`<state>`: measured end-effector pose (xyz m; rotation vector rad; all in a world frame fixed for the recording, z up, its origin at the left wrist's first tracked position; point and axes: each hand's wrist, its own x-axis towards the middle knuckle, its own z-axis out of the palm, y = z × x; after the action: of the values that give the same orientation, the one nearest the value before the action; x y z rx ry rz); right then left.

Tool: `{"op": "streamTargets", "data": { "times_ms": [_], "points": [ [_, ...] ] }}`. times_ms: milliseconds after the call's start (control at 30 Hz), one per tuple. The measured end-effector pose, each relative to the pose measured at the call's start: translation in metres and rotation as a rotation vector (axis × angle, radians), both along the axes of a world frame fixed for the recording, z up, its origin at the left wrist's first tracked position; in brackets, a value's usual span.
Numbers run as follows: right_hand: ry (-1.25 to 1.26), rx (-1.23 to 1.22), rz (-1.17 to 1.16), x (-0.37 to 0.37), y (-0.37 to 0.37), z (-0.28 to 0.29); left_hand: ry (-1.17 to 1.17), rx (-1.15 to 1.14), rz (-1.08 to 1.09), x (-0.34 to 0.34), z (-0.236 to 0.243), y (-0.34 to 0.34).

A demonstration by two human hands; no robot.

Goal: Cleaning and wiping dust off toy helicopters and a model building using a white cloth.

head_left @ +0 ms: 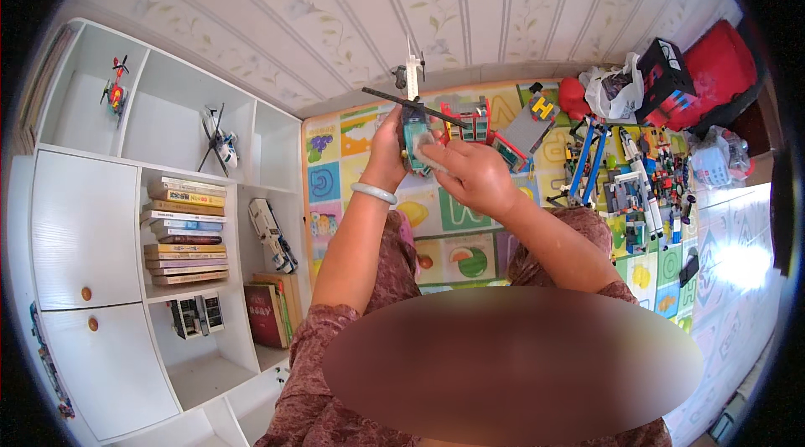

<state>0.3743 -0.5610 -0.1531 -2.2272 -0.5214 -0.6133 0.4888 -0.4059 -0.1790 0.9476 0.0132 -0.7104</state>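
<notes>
Item, far left: white shelving unit (88, 229), its upper compartments holding one red-and-yellow toy helicopter (116, 99) and one white toy helicopter (225, 149) with dark rotor. Below these, a stack of books (189, 233), laid flat; to its right, a white toy vehicle (270, 233), tilted in its compartment. Next, a patterned play mat (323, 183), multicoloured, spread before me. Centre: my left hand (387, 149), pale bangle (374, 193) at the wrist, closed around the left side of a teal-bodied helicopter (414, 122), which I hold up over the mat, black rotor on top, white tail pointing towards the wall. My right hand (480, 177), fingers bent and gathered, holds what appears to be a pale cloth (429, 152) against the teal body; my fingers partly cover it. Just beyond, a red-framed brick building (471, 120). Further right, a grey baseplate (527, 127) with yellow marking; blue rails (590, 166); a white plastic bag (610, 93); assorted loose bricks (671, 168), scattered.
</notes>
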Motion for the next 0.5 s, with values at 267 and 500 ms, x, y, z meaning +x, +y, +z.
{"op": "streamTargets", "data": {
  "times_ms": [267,500],
  "points": [
    [0.072,-0.110,0.044,0.004,0.001,0.000,0.013,-0.007,0.005,0.010,-0.013,-0.005],
    [-0.004,0.028,0.028,0.011,0.007,-0.001,-0.095,0.184,0.082,-0.005,0.002,0.003]
  ]
}}
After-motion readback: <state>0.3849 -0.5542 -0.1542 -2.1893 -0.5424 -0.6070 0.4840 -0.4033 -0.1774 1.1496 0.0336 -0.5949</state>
